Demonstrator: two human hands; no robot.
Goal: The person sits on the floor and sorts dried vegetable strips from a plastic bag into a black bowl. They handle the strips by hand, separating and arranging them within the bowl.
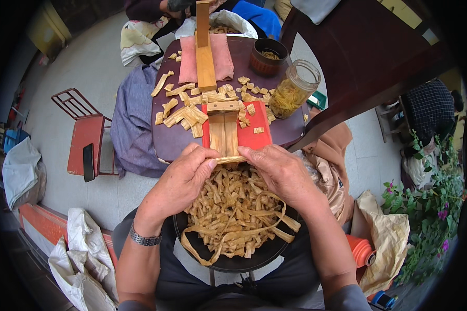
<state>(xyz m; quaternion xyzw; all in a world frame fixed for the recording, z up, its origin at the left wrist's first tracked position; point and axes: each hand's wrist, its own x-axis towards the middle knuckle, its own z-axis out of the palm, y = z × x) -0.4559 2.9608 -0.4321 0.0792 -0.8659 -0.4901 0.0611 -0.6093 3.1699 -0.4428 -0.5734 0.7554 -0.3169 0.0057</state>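
My left hand [180, 179] and my right hand [283, 173] pinch a tan, fibrous strip [229, 159], held crosswise between them. It lies at the near end of a small wooden trough-shaped tool [223, 132], which has a crossbar and sits over a red mat [255, 129]. Below my hands, a black pan [233, 268] on my lap is heaped with short tan pieces [228, 205]. A long tan strip [213, 252] loops over that heap. More cut tan pieces [189, 115] lie around the tool. What the material is, I cannot tell.
A wooden upright stand [206, 67] rests on a pink towel [223, 57] on the dark table [166, 140]. At right are a glass jar [293, 90] of yellow strips and a dark pot [269, 59]. A red chair [88, 140] stands left; people sit beyond the table and far right.
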